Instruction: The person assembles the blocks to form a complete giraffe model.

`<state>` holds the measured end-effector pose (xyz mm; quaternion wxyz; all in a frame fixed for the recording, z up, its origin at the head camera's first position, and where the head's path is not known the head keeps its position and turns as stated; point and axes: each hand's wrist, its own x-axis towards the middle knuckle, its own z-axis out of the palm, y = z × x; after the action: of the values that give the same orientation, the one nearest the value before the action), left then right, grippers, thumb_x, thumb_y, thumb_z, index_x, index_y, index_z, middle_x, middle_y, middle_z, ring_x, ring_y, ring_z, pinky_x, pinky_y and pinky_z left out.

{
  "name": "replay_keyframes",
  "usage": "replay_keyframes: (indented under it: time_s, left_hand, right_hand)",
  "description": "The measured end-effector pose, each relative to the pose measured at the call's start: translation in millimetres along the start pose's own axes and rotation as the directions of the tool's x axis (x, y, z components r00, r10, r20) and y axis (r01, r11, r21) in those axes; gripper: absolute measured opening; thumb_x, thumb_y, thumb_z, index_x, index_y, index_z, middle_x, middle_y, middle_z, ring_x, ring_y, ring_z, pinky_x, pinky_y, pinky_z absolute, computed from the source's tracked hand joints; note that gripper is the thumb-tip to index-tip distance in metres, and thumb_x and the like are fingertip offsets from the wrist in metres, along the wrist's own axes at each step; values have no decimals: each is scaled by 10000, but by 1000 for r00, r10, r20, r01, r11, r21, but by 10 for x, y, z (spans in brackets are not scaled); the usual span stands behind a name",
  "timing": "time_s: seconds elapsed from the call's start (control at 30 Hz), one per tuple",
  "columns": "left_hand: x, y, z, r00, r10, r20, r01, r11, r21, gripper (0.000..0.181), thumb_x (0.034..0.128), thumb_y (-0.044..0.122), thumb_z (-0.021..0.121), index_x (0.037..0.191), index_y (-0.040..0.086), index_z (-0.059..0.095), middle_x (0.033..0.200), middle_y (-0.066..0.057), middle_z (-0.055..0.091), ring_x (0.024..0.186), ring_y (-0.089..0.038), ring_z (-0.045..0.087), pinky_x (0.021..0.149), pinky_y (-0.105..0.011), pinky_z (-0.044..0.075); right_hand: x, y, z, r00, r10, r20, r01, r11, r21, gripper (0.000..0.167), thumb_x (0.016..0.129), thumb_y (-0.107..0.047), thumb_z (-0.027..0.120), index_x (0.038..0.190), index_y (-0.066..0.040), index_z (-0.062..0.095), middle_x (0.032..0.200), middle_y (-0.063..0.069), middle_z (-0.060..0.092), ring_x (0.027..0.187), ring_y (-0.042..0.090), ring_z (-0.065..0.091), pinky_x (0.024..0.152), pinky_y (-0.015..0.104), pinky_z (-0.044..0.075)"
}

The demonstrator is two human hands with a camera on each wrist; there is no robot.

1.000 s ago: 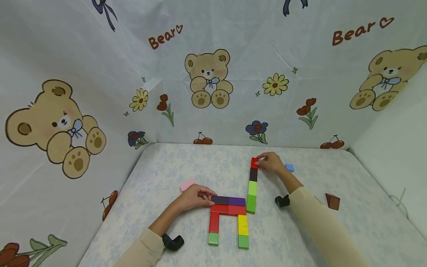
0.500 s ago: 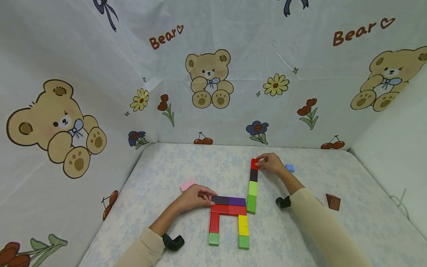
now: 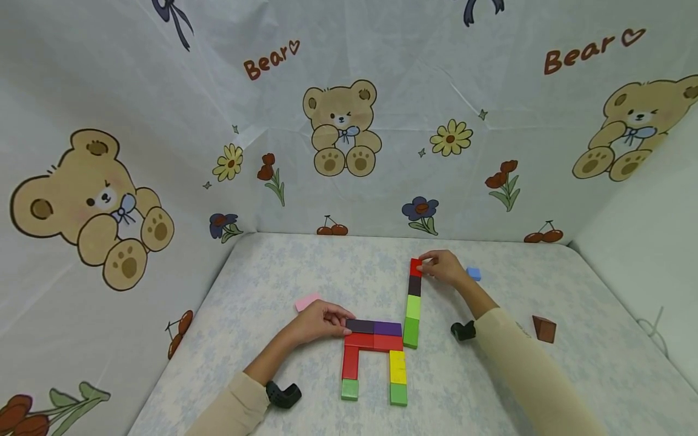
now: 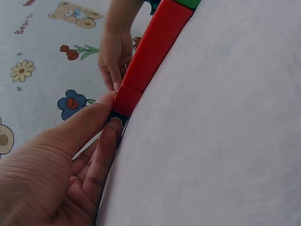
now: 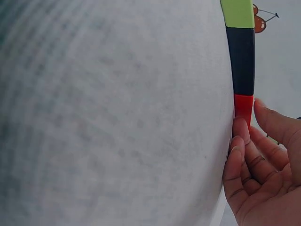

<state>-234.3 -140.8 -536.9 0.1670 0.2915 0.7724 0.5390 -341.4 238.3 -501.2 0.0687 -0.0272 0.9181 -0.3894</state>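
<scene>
- Head view: a pale tabletop with faint blue mottling runs back to a lightly creased white cloth, printed with bears, flowers, cherries and "Bear" lettering.
- Head view: on the right a plain white side panel rises along the table; a thin cord loops beside it.
- Head view: near the middle of the surface lies a two-legged block figure, with a dark block and a purple block along its back. The left hand pinches the dark block's outer end.
- Head view: a column of four blocks stretches from the figure toward the back edge; the right hand pinches its far red block.
- Head view: a pink block, a blue block and a brown wedge lie apart on the tabletop.
- Left wrist view: smooth tabletop fills the right half, flowered cloth the upper left; thumb and finger meet at the figure's end.
- Right wrist view: blurred, mottled tabletop takes most of the space, with a cherry print behind the column.
</scene>
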Motion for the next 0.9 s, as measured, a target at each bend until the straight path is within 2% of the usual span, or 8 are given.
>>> replay_keyframes:
  time_s: [0.1, 0.23, 0.4, 0.47, 0.63, 0.9]
  left_hand:
    - [-1, 4, -2, 1000, 0, 2, 0, 1000, -2, 280, 858, 139, 837, 1132, 142, 781, 851, -8, 711, 756, -129, 674, 705, -269, 555]
    - [-8, 36, 1, 1000, -5, 0, 5, 1000, -6, 286, 857, 114, 832, 1136, 86, 776, 841, -31, 707, 737, -116, 658, 691, -256, 548]
    - [-12, 64, 1, 1000, -14, -1, 14, 1000, -3, 286, 856, 133, 838, 1134, 101, 778, 830, -13, 709, 726, -98, 648, 681, -248, 543]
    - [-11, 72, 0, 1000, -16, 1, 16, 1000, -3, 290, 854, 142, 841, 1136, 118, 779, 829, -2, 712, 727, -93, 648, 683, -248, 544]
    - [-14, 75, -9, 1000, -1, 12, 1, 1000, -6, 294, 863, 127, 829, 1147, 78, 771, 828, -7, 711, 725, -97, 646, 682, -254, 546]
    - [-1, 32, -2, 1000, 6, 15, -5, 1000, -8, 296, 860, 134, 834, 1148, 108, 773, 832, 2, 716, 733, -97, 654, 693, -257, 550]
  right_hand:
    - [-28, -14, -18, 1000, -4, -3, 4, 1000, 3, 410, 967, -172, 715, 1319, 20, 627, 957, 134, 710, 770, 204, 611, 664, 284, 522]
    - [-96, -5, -55, 999, -45, -21, 45, 999, 2, 430, 969, -154, 702, 1332, 55, 603, 988, 166, 724, 774, 204, 641, 672, 290, 547]
    - [-209, 37, -127, 990, -114, -87, 112, 993, -33, 393, 966, -167, 711, 1286, 52, 642, 966, 161, 724, 730, 212, 642, 621, 290, 524]
    - [-274, 48, -171, 982, -138, -128, 135, 990, -31, 372, 967, -174, 715, 1267, 39, 661, 953, 155, 716, 739, 248, 640, 620, 296, 518]
    - [-456, 69, -293, 962, -179, -206, 185, 983, 9, 350, 984, -178, 699, 1272, 19, 672, 980, 160, 701, 878, 353, 661, 665, 304, 549]
    - [-619, 194, -534, 917, -190, -350, 203, 979, 1, 373, 1007, -269, 669, 1282, -16, 680, 1095, 187, 687, 965, 322, 645, 647, 229, 522]
